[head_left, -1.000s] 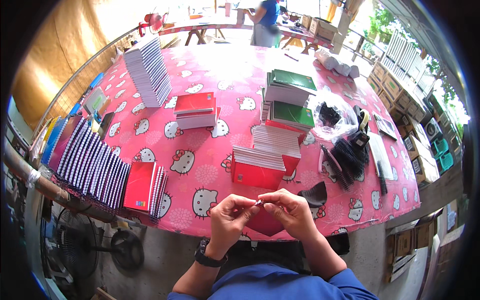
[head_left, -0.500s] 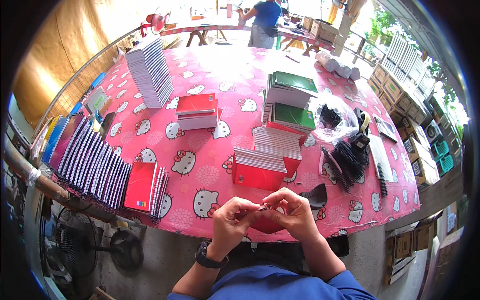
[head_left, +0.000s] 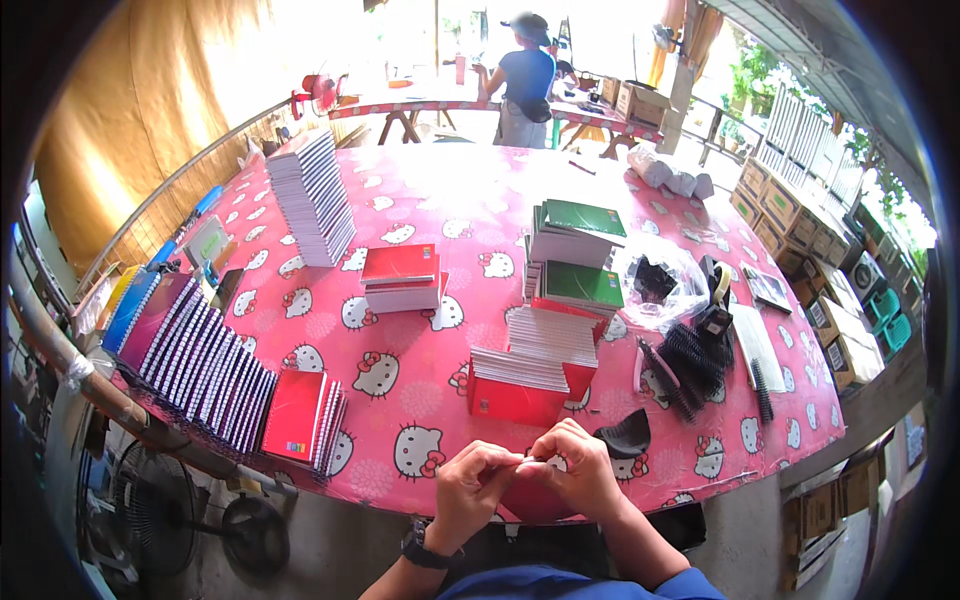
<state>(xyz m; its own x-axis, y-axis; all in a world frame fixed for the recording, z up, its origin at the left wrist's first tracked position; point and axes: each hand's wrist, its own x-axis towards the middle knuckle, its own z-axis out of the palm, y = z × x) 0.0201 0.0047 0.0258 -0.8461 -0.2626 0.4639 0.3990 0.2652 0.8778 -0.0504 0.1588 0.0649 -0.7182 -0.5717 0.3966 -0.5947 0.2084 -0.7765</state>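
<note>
Pinching together at the near edge of the pink table [head_left: 420, 200], the left hand [head_left: 468, 492] and right hand [head_left: 578, 472] are closed on a red notebook [head_left: 528, 497] held between them, just in front of a stack of red-covered notebooks [head_left: 522, 378].

Open-air notebook-binding workshop: notebook stacks [head_left: 315, 195] and black binding coils [head_left: 695, 360] beyond the hands; cardboard boxes [head_left: 790, 205] far right.
</note>
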